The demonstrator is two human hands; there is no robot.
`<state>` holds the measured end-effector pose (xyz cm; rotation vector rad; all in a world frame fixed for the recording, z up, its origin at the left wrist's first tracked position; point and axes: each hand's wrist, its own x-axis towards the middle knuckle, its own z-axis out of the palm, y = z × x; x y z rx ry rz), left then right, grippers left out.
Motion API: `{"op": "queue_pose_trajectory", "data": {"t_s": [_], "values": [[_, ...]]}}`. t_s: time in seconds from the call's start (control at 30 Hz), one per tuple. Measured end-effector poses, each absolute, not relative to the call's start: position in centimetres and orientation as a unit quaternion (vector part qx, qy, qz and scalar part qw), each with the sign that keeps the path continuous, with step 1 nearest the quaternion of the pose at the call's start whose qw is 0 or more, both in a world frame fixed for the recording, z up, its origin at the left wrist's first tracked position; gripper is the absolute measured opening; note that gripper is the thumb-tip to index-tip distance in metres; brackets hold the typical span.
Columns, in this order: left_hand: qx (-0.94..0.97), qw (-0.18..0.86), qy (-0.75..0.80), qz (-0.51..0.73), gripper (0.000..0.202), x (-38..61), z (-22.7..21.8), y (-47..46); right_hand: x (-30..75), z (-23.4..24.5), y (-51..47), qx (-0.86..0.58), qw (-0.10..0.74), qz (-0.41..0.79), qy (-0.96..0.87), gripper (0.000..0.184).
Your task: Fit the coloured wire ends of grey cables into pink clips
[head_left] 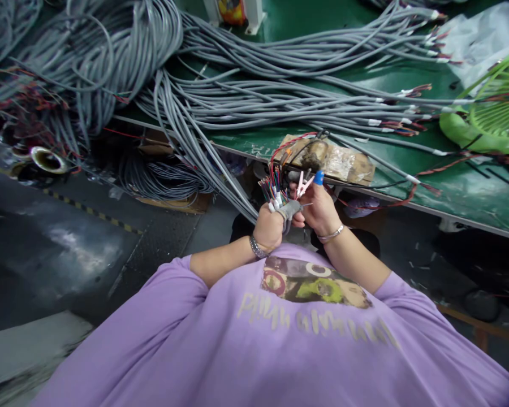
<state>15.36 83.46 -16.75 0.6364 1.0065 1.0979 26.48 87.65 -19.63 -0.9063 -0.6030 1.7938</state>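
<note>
Close to the bench edge, my left hand point(271, 226) is closed around the ends of several grey cables point(240, 195), which run down from the bench. A grey covering point(290, 209) is on its fingers. Thin multicoloured wires point(275, 189) with white sleeves stick up out of this grip. Beside it, my right hand point(322, 209) has a blue cover on its raised thumb and curled fingers. A small pink clip point(304, 185) sits between that thumb and the fingers, next to the wires. The fingers partly hide where the clip is gripped.
Long grey cable bundles point(280, 104) lie across the green bench point(246, 141), heaped at the left. A taped block point(337, 161) stands at its front edge. At the right are a green fan point(492, 113) and a clear plastic bag point(483, 39). Coiled cable point(165, 181) is below.
</note>
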Motion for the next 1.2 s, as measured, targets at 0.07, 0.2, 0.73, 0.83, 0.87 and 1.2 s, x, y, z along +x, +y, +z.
{"op": "queue_pose_trajectory", "data": {"t_s": [0.07,0.2,0.73,0.83,0.87,1.2], "values": [[0.278,0.69,0.452,0.492,0.036,15.5,-16.9,83.5,26.3,-19.3,87.7,-0.341,0.484,0.772,-0.232,0.068],[0.275,0.688,0.457,0.492,0.038,15.5,-17.3,83.5,26.0,-19.0,88.1,-0.325,0.522,0.763,-0.201,0.061],[0.317,0.664,0.446,0.51,0.038,14.0,-17.3,82.6,27.6,-20.4,87.0,-0.347,0.533,0.749,-0.187,0.057],[0.325,0.637,0.447,0.538,0.04,13.9,-17.7,83.1,28.1,-20.2,86.9,-0.373,0.526,0.743,-0.179,0.054],[0.33,0.625,0.451,0.545,0.041,14.0,-17.7,83.4,28.2,-20.0,87.0,-0.38,0.527,0.739,-0.179,0.052],[0.434,0.488,0.507,0.562,0.03,14.0,-17.0,84.7,27.9,-18.4,87.6,-0.407,0.519,0.703,-0.266,0.046]]}}
